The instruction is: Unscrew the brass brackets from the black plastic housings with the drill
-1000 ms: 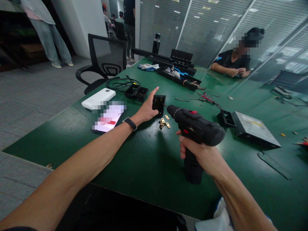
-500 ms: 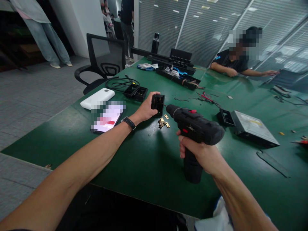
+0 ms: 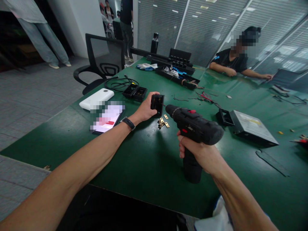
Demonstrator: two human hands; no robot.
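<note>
My left hand (image 3: 148,107) grips a small black open box (image 3: 158,106) on its edge, the open side turned toward the drill. In my right hand (image 3: 192,149) is a black cordless drill (image 3: 194,123) with red buttons, held by its handle. The drill's bit points left into the box opening; whether the tip touches anything inside cannot be made out. Just below the box, several small brass plates (image 3: 166,124) lie loose on the green table (image 3: 134,166).
A phone (image 3: 108,120), a white power bank (image 3: 96,98) and black boxes (image 3: 139,93) with cable lie left. To the right are a black frame (image 3: 225,117) and a grey metal case (image 3: 255,128). A tool tray (image 3: 175,77) stands behind; a person (image 3: 231,64) sits across.
Both hands, the box and the drill keep nearly the same place. The view has shifted very slightly, and the seated person's outstretched hand has drawn a little to the left.
</note>
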